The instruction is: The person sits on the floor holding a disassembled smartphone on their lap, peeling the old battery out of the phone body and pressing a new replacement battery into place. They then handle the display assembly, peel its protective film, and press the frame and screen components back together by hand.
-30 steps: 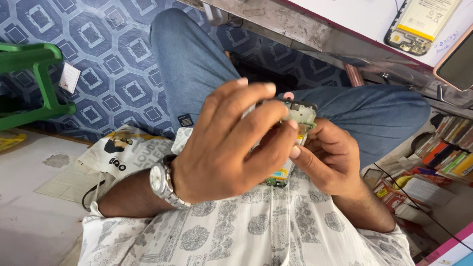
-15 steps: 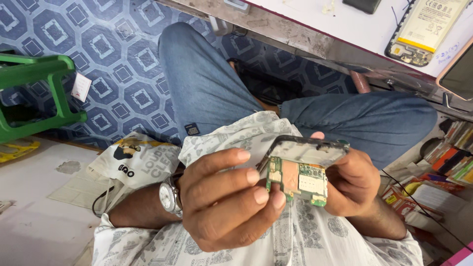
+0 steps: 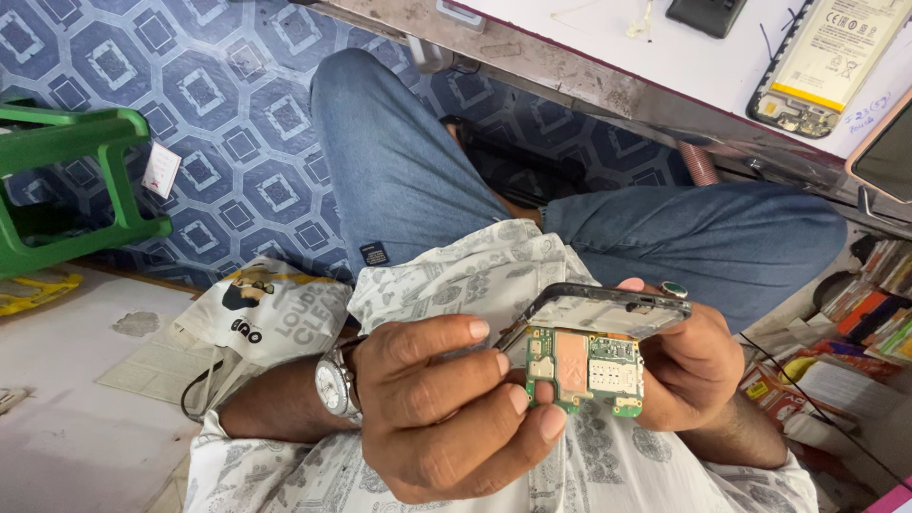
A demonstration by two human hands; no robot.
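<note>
My left hand [image 3: 446,408], with a wristwatch on it, pinches the left edge of a green circuit board [image 3: 584,370] between thumb and fingertips. The board has metal shields and a card slot on its face. It hangs just below a dark phone frame [image 3: 608,312], which is tilted almost edge-on. My right hand [image 3: 698,366], wearing a ring with a green stone, holds that frame from behind and from the right. Whether the board still touches the frame I cannot tell. Both hands are over my lap, above my patterned white shirt.
A workbench edge [image 3: 589,81] runs along the top right, carrying an opened phone with its battery showing [image 3: 826,66] and a black item [image 3: 712,14]. A green plastic stool [image 3: 66,180] stands at left, a white plastic bag [image 3: 275,318] lies beside my leg, and stacked boxes [image 3: 855,332] sit at right.
My left hand, which covered the phone a second ago, has slid down and left. The green board now shows below the frame, held at its edge.
</note>
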